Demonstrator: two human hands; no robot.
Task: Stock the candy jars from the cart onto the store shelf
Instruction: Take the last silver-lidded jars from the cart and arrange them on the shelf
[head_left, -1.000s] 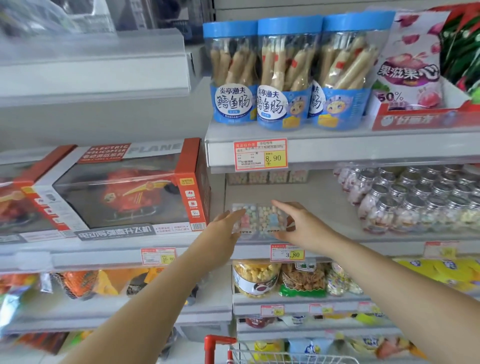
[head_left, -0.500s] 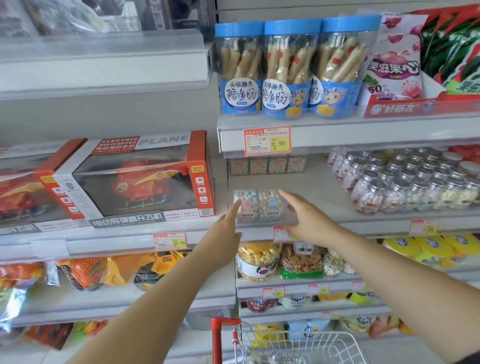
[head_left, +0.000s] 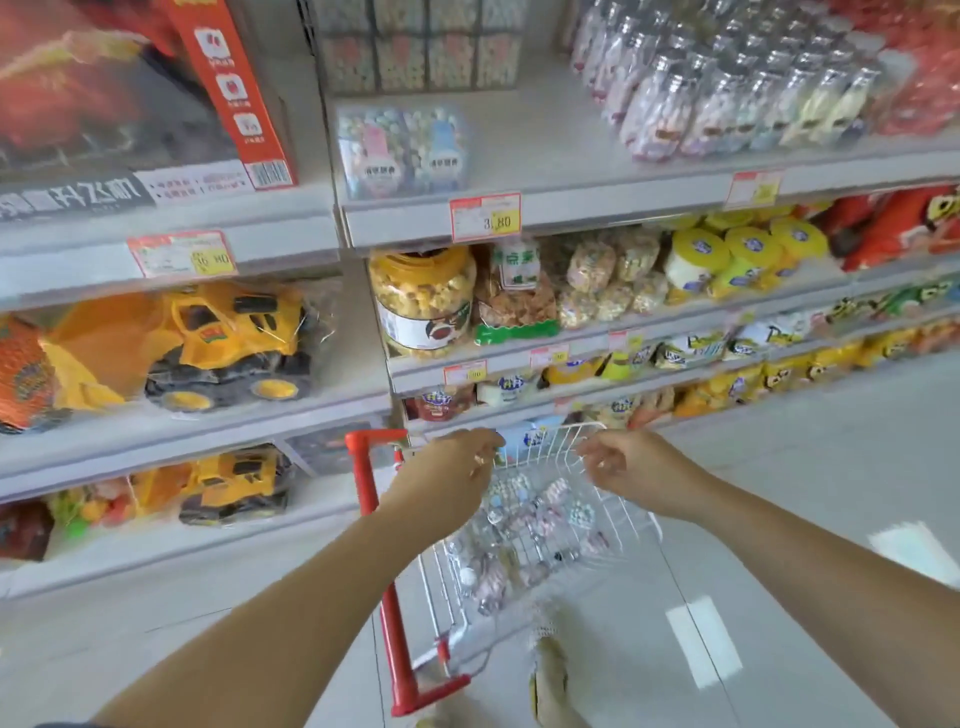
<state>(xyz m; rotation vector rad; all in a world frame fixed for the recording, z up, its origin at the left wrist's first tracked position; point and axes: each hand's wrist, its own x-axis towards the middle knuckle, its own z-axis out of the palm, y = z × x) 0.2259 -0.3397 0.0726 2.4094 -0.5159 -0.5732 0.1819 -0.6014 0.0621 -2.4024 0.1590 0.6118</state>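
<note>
In the head view, the left hand (head_left: 457, 475) and the right hand (head_left: 631, 467) hang over the white wire cart with a red handle frame (head_left: 366, 493). They are apart from each other, one near each side of the basket's far rim. Both have loosely curled fingers and hold nothing. The right hand's fingertips are just beside the wire rim; whether they touch it is unclear through the blur.

Below the hands, a heap of small clear candy jars with pastel sweets (head_left: 519, 519) lies in the cart basket, blurred and too jumbled to count. Two more clear square candy jars with pink and blue labels (head_left: 400, 150) stand upright and touching each other on the grey store shelf (head_left: 550, 161). They are at its front edge near the left corner, just above a red-bordered price tag (head_left: 485, 218).

Further right on that shelf stand rows of small clear bottles with silver caps (head_left: 727, 88), well apart from the two jars. One shelf down, a large clear tub of yellow popcorn with an amber lid (head_left: 423, 301) stands at the left end. In the neighbouring bay on the left are a yellow plastic toy truck in clear wrap (head_left: 228, 343) and a red toy box (head_left: 228, 88).
</note>
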